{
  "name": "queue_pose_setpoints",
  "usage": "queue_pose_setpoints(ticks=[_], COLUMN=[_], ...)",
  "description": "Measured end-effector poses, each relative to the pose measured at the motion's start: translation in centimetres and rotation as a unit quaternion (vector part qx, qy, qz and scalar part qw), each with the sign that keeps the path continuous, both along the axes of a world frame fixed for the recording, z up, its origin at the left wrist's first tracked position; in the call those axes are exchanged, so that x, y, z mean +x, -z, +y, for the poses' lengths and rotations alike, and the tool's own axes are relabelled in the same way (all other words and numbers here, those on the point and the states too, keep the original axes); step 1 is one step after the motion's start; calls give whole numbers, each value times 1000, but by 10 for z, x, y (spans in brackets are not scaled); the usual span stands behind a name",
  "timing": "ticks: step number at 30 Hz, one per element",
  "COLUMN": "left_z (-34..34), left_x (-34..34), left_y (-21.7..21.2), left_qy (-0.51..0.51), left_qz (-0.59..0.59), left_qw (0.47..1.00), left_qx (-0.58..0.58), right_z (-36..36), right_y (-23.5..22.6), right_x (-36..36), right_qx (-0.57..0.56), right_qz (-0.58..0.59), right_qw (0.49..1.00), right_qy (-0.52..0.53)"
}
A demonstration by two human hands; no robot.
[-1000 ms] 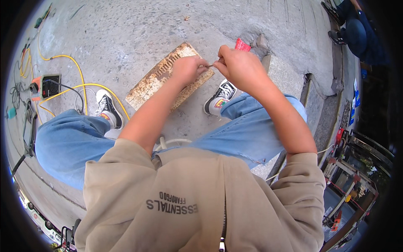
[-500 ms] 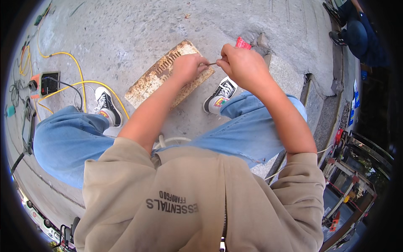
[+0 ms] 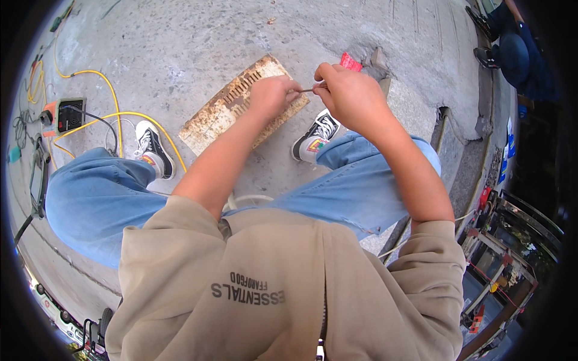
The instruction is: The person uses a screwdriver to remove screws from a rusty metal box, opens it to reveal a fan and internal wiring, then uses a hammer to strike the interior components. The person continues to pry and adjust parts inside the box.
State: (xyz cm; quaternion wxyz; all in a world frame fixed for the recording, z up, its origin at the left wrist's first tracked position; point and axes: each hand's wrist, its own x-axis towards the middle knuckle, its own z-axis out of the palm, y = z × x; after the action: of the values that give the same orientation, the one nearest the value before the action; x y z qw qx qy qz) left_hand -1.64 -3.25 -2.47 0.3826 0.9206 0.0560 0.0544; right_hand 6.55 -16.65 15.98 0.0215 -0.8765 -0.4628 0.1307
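Note:
A thin dark rod (image 3: 307, 91), perhaps a piece of wire, spans the gap between my two hands. One end is pinched in the fingertips of my left hand (image 3: 272, 96). At the other end, the thumb and curled fingers of my right hand (image 3: 354, 99) close around it. Below my hands a rusty, cream-coloured metal panel (image 3: 208, 129) with a row of slots lies at a slant on the concrete, between my shoes. My left hand and forearm cover part of it.
A yellow cable (image 3: 108, 87) loops across the ground at left, beside an orange and black box (image 3: 71, 115). A red scrap (image 3: 350, 62) and broken stone (image 3: 378, 58) lie beyond my right hand. Another person (image 3: 513, 54) is at far right, near a metal frame (image 3: 506, 271).
My hands stay almost in place, still holding the thin rod between them. The fingers of my right hand have shifted slightly on its end.

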Motion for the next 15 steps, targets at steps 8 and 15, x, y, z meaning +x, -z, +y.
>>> queue_pose_setpoints(ticks=[8, 15], left_z=[0, -2], left_x=[1, -1], left_y=[-1, 1], left_qy=[1, -7], left_qz=[7, 1], left_qw=[1000, 1000], left_qx=[11, 8], right_z=[-4, -5], right_y=[3, -3], right_x=[1, 0], right_qx=[55, 36], right_qz=[40, 8], right_qw=[997, 999], right_qy=[29, -21])
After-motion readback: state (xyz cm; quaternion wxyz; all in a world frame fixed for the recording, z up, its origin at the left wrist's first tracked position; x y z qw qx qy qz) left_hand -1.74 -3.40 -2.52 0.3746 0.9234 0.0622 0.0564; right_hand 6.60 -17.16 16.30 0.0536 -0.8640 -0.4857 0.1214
